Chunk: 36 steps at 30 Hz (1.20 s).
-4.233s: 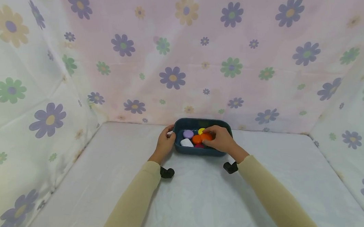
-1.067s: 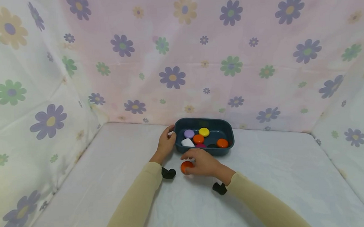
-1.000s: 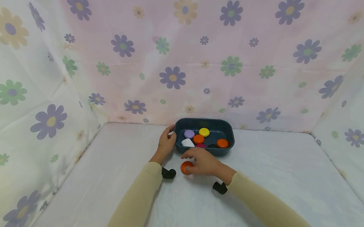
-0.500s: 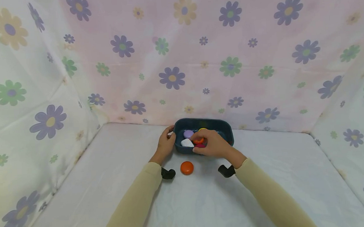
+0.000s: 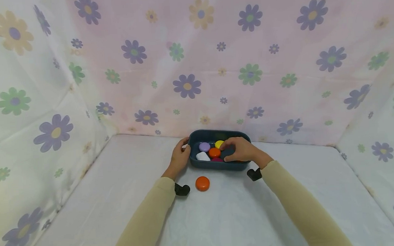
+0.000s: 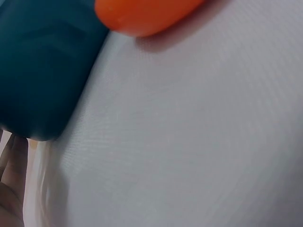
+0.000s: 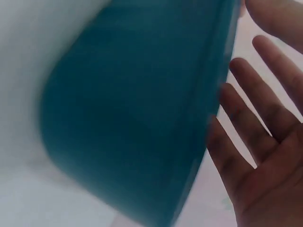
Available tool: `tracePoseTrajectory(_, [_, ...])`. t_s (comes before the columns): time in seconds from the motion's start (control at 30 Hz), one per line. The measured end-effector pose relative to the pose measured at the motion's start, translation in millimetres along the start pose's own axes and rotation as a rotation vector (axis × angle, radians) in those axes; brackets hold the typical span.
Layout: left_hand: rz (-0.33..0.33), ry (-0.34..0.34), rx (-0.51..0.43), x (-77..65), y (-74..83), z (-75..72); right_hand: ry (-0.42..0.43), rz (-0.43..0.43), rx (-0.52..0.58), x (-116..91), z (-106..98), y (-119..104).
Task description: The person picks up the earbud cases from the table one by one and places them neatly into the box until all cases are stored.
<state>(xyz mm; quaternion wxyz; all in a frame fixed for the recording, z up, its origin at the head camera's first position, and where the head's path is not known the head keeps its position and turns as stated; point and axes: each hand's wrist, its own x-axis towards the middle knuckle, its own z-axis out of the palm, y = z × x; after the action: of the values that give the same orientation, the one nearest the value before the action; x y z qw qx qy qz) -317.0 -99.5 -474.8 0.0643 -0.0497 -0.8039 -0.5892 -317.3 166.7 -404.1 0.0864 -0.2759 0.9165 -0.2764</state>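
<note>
The dark blue tray (image 5: 224, 165) sits against the far edge of the tabletop (image 5: 192, 227), about midway between its two far corners, and I have both hands on or over it. My right hand (image 5: 243, 150) is over the tray's right half, reaching inside the rim. The right wrist view shows me its fingers spread apart, with nothing between them; on the head feed the fingertips come close beside the yellow disc (image 5: 219, 145), though I can't tell whether they touch it. My left hand (image 5: 179, 156) rests against the outside of the tray's left end, fingers toward the far left corner and thumb nearer me; I can't tell how firmly it presses.

Inside, I count a lavender disc (image 5: 204, 147) toward the far left corner, an orange disc (image 5: 214, 152) near the middle, a white rounded block (image 5: 203, 157) in the near left corner and a crimson piece (image 5: 216, 160) half hidden by the near wall.

Outside, a loose orange-red disc (image 5: 202, 183) lies flat on the tabletop, in front of the tray's left half and apart from it. Beyond the far edge I get a flowered backdrop (image 5: 214, 62).
</note>
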Motion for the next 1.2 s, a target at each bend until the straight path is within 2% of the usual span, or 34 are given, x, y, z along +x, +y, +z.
tracePoseTrajectory(0.33, [-0.013, 0.002, 0.007, -1.7, -1.4, 2.8, -0.094, 0.031, -0.02, 1, 2, 21])
tracePoseTrajectory(0.63, [-0.008, 0.0, 0.008, 3.0, -3.1, 3.1, -0.141, -0.01, -0.069, 6, 5, 37])
tracePoseTrajectory(0.83, [-0.012, -0.002, 0.013, 4.4, -1.1, 1.7, -0.175, 0.014, -0.09, 10, 7, 36])
tracePoseTrajectory(1.07, [0.006, 0.013, 0.012, 6.0, -6.6, 0.4, -0.198, 0.046, -0.086, 12, 7, 31])
tracePoseTrajectory(1.2, [-0.008, 0.0, 0.001, 5.5, -8.6, 1.5, -0.205, 0.069, -0.092, 11, 9, 31])
